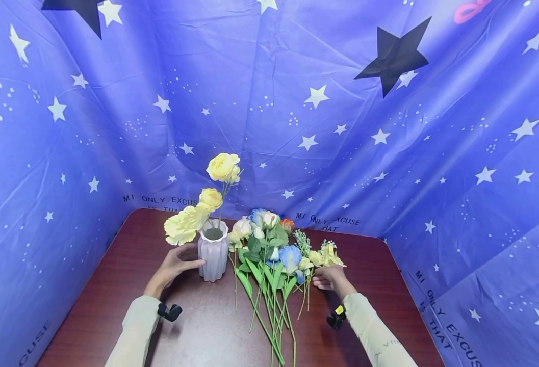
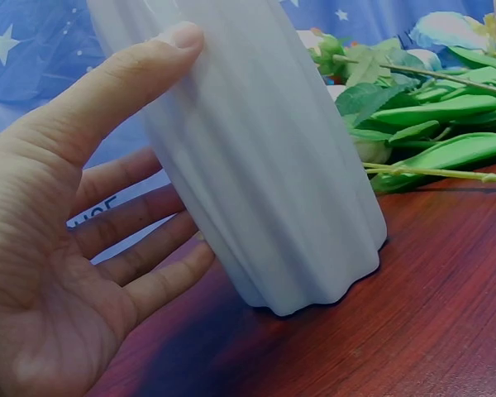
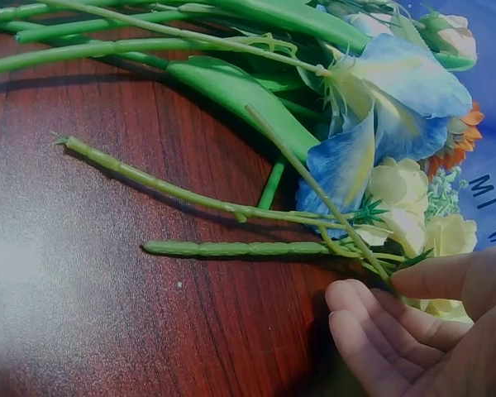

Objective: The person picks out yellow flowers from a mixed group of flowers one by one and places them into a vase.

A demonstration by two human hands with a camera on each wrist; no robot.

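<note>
A pale lilac, ribbed vase [image 1: 213, 261] stands upright on the table, with a stem of yellow flowers [image 1: 223, 167] leaning out of its mouth. My left hand [image 1: 174, 265] holds the vase from its left side. In the left wrist view the thumb [image 2: 132, 78] lies across the front, and the fingertips reach the vase's edge and partly pass behind it. On the other side, my right hand [image 1: 330, 278] pinches a thin green stem [image 3: 293, 157] between thumb and finger, close to pale yellow flowers [image 3: 401, 194] at the right end of a flower pile.
Between the hands lies a pile of artificial flowers: a blue bloom [image 1: 291, 258], a pinkish-white rose [image 1: 242, 227], an orange flower [image 1: 287, 225], and long green stems [image 1: 274, 326] running toward the front. The dark red table [image 1: 127, 255] is enclosed by blue star-printed cloth [image 1: 269, 102].
</note>
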